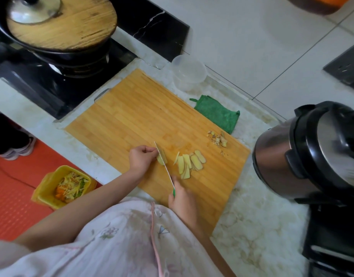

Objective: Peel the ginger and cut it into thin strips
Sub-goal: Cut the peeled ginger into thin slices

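On the bamboo cutting board (136,116) my left hand (141,158) holds down a small peeled ginger piece (161,159) with curled fingers. My right hand (182,198) grips the green handle of a knife (166,167), whose thin blade stands edge-down against the ginger piece. Just right of the blade lie several pale yellow ginger slices (189,163), fanned out and overlapping. A small heap of ginger peelings (218,139) sits near the board's right edge.
A folded green cloth (220,114) and a clear plastic bowl (189,73) lie behind the board. A steel pressure cooker (312,152) stands at right. A covered wok (58,31) sits on the stove at left. A yellow scrap bin (62,186) stands on the floor.
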A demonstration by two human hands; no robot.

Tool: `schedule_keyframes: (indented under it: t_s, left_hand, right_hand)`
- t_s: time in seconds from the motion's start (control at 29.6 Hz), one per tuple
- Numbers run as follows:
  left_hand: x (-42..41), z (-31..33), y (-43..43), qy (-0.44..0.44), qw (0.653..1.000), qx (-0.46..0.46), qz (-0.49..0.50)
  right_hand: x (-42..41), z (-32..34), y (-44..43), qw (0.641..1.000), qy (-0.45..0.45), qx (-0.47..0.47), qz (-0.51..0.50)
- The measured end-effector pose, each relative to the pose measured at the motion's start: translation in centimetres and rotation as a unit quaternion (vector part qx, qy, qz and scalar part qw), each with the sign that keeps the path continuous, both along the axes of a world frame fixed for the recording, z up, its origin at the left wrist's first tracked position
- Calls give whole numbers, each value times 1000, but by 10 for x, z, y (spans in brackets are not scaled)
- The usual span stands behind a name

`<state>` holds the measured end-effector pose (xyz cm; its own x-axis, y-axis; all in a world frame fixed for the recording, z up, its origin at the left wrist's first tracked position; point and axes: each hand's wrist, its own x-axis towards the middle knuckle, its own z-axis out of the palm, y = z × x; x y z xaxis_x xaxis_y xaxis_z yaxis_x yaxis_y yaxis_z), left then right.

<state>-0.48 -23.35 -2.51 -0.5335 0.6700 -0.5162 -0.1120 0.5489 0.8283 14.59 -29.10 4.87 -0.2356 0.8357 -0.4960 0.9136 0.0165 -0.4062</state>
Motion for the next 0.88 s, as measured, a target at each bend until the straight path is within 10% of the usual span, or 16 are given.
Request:
schedule_keyframes:
  t_s: [0.88]
  left_hand:
    - [3,-9,-2,-27,999,29,17]
  right_hand:
    - [-23,-16,40,991,94,-9,-96]
